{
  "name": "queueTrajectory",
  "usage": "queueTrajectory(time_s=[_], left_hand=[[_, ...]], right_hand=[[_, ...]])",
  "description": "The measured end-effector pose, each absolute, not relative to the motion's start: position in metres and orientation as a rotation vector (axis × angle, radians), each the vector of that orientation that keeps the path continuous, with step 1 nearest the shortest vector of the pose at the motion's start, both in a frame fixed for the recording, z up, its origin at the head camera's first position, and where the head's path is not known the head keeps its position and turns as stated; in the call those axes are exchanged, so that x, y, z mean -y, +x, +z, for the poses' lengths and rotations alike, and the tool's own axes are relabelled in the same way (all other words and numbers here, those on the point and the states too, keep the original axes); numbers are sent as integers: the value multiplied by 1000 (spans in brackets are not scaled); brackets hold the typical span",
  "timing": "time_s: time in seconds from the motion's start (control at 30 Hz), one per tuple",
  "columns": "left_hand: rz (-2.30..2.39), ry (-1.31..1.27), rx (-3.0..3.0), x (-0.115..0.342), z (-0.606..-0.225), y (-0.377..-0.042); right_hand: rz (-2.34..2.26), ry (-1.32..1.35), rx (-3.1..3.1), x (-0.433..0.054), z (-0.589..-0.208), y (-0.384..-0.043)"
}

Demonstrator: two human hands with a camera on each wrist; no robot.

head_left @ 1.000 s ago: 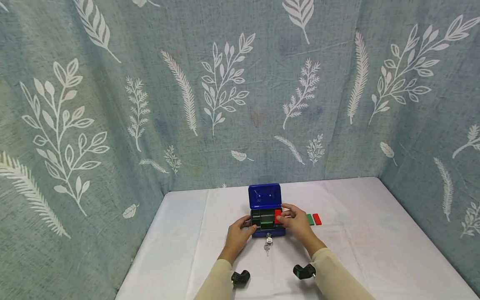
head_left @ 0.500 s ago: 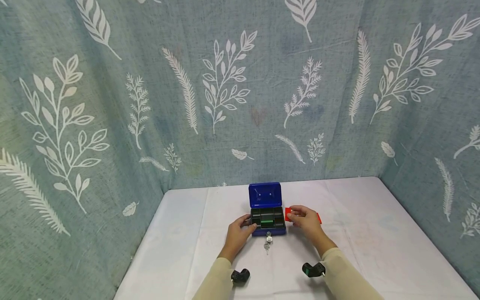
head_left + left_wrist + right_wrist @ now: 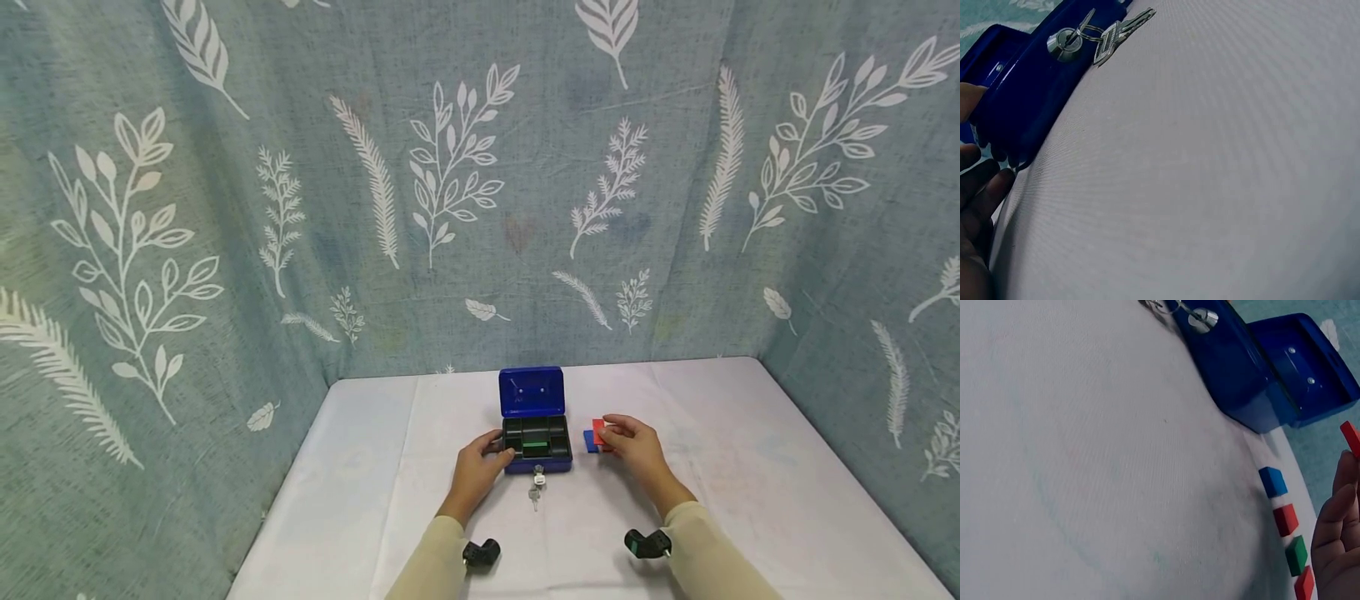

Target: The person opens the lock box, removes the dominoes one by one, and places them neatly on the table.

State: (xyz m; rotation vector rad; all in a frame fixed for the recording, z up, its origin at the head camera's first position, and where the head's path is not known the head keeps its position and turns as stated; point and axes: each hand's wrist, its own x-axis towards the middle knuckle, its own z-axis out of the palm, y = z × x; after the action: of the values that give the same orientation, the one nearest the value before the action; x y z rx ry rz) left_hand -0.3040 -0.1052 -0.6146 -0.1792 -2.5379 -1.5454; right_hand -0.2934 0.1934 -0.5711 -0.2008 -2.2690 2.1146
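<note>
A blue cash box (image 3: 517, 468) stands with its lid (image 3: 532, 392) up and a black tray (image 3: 557, 427) inside. A green block (image 3: 535, 445) lies in the tray's middle. My left hand (image 3: 472, 477) holds the box's left side, thumb on the rim and fingers along the wall. To the right of the box, my right hand (image 3: 641, 457) pinches a red block (image 3: 597, 428) between thumb and fingers. In the head view this block overlaps a blue block (image 3: 589, 443). From the right wrist view, the held block (image 3: 1351, 437) is raised above the table.
In the right wrist view, a row on the table runs from the blue block (image 3: 1272, 482) through a red block (image 3: 1285, 520) and a green block (image 3: 1296, 555) to another red block (image 3: 1304, 584). Keys (image 3: 1116, 39) hang from the lock (image 3: 1063, 45). A leaf-patterned curtain (image 3: 480, 208) surrounds the table.
My right hand has lifted the red block out of the tray and carried it right, toward the row of blocks. My left hand stays on the box.
</note>
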Motion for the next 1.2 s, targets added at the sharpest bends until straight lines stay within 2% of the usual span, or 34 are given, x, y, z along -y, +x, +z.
queueTrajectory(time_s=[1.2], left_hand=[[-1578, -188, 2521, 105, -612, -301]], right_hand=[[1870, -323, 2456, -241, -584, -284]])
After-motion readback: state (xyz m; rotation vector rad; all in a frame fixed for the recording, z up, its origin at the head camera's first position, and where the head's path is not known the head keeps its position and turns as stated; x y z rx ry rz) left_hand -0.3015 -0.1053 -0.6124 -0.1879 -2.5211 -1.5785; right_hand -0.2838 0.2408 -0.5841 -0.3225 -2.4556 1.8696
